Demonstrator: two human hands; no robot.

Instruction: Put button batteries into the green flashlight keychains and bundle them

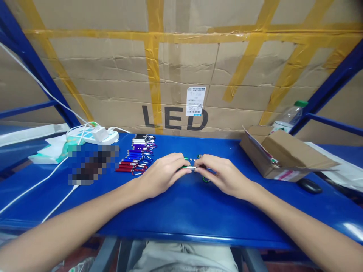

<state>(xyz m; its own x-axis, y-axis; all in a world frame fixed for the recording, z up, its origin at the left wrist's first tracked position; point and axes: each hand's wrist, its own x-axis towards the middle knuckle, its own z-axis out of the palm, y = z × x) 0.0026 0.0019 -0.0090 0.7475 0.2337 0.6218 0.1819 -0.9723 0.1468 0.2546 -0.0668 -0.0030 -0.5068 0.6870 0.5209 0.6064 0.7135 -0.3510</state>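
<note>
My left hand (163, 172) and my right hand (222, 174) meet at the middle of the blue table (181, 211). Both pinch a small green keychain flashlight (189, 167) between their fingertips, the left on its body, the right on its silver end. A green carabiner clip (206, 180) pokes out under my right hand. A few tiny loose parts (193, 157) lie just behind the hands. To the left lies a row of several finished keychain flashlights (136, 156) in red, blue, purple and black.
An open cardboard box (279, 156) sits at the right, with a dark oval object (309, 186) in front of it and a plastic bottle (289, 115) behind. A white power strip (93, 134) with cables and a tissue pack (52, 153) are at the left. A cardboard wall marked LED stands behind.
</note>
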